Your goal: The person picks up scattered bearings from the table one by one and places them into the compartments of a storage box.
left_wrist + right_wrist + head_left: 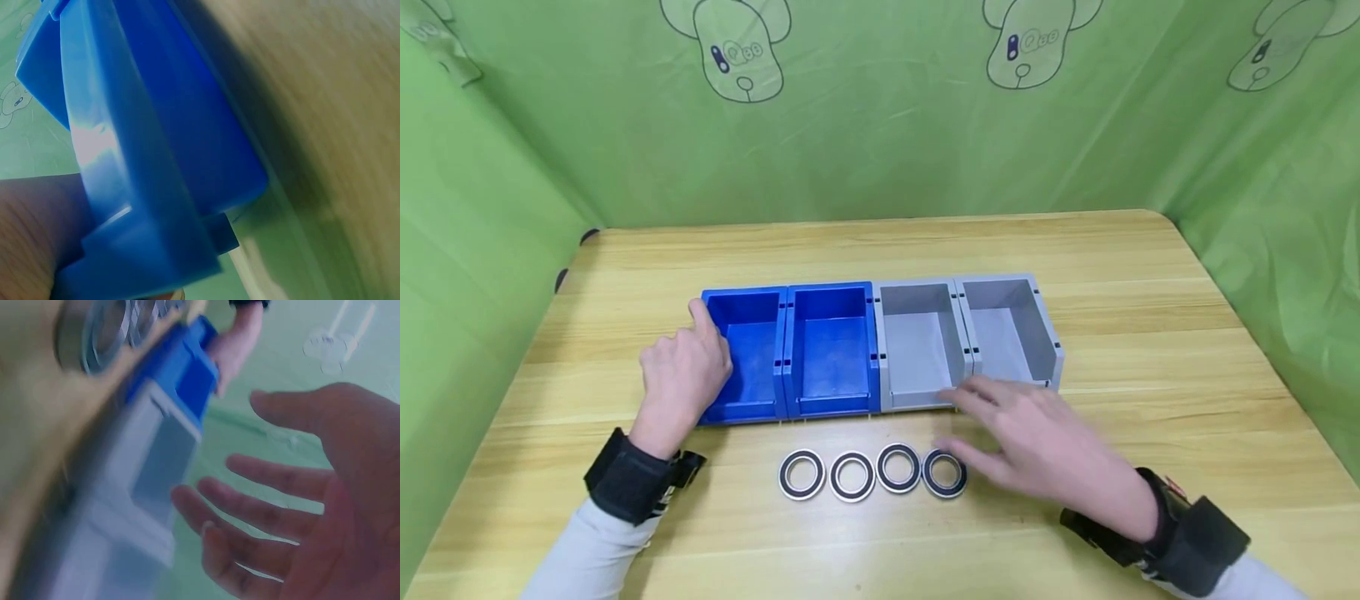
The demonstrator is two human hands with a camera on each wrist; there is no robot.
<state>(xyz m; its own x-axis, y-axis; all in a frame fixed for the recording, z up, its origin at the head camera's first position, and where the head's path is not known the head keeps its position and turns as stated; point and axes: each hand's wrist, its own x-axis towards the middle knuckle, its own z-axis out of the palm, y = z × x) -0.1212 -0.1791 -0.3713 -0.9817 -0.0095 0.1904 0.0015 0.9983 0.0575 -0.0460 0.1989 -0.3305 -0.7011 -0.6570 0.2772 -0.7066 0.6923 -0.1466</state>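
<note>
Four-in-a-row storage bins stand on the table: a left blue bin (743,358), another blue bin (832,350), a grey bin (920,346) and a right grey bin (1003,333). My left hand (685,367) grips the outer side wall of the left blue bin; in the left wrist view this wall (119,156) hides most of the fingers. My right hand (1026,429), fingers spread and holding nothing, hovers before the grey bins. Its thumb overlaps the edge of the rightmost ball bearing (944,473) in the head view. The right wrist view shows the fingers (269,506) loosely bent.
Several ball bearings lie in a row in front of the bins, among them the leftmost bearing (801,475) and one near the middle (898,468). The wooden table (1157,333) is bordered by green cloth walls (880,142) at the back and sides.
</note>
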